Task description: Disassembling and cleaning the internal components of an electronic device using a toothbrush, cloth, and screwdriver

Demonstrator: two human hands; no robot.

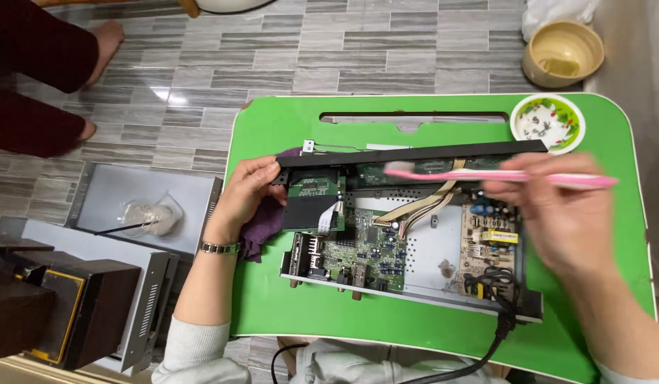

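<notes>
An opened electronic box [422, 249] with green circuit boards lies on a green folding table [272, 313]. My left hand [247, 195] grips the left end of its black front panel [415, 154] and a small green board [316, 203], with a purple cloth [269, 227] under the palm. My right hand [557, 217], blurred by motion, holds a pink toothbrush [500, 175] whose bristle end lies against the board behind the front panel. A tan ribbon cable [425, 203] runs from the panel to the main board.
A small white bowl [548, 121] with screws sits at the table's far right corner. A yellow bowl [562, 53] stands on the floor beyond. A grey metal cover [109, 192] carrying a glass cup [148, 217] lies left of the table. Another person's legs [38, 78] are at top left.
</notes>
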